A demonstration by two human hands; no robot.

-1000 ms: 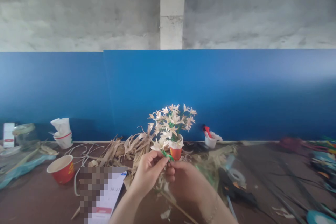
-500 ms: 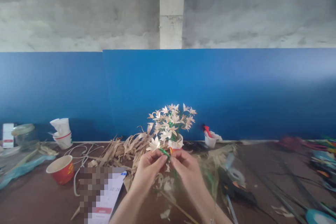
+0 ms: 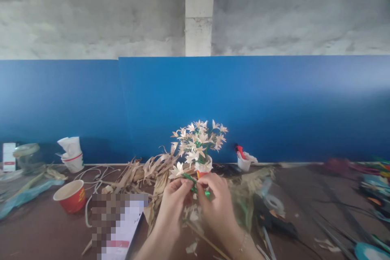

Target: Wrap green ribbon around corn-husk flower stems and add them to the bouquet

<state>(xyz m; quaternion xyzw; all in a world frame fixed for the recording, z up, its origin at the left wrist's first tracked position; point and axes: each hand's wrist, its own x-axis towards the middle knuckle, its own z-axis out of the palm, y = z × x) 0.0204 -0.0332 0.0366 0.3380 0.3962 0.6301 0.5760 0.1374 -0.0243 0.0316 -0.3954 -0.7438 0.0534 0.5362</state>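
Observation:
My left hand (image 3: 175,203) pinches the green stem (image 3: 188,177) of a handmade white flower (image 3: 177,170), whose head points up and left. At the stem's lower end, my right hand (image 3: 217,197) is closed, its thumb and index finger touching the stem. A bit of shiny green strip (image 3: 207,193) shows by the right fingers. Just behind my hands stands a bunch of similar cream flowers (image 3: 199,142) in a small white and red pot (image 3: 204,166), partly covered by my right hand.
Dried husks (image 3: 131,174) lie left of the pot. A phone (image 3: 122,231), red paper cup (image 3: 70,198), white cable (image 3: 97,183) and stacked white cups (image 3: 73,162) are on the left. To the right are a black glue gun (image 3: 272,219), tape roll (image 3: 274,205) and white cup (image 3: 243,164).
The flower in my hands has shifted slightly left. My right hand has turned and moved a little, and more green strip now shows beside its fingers.

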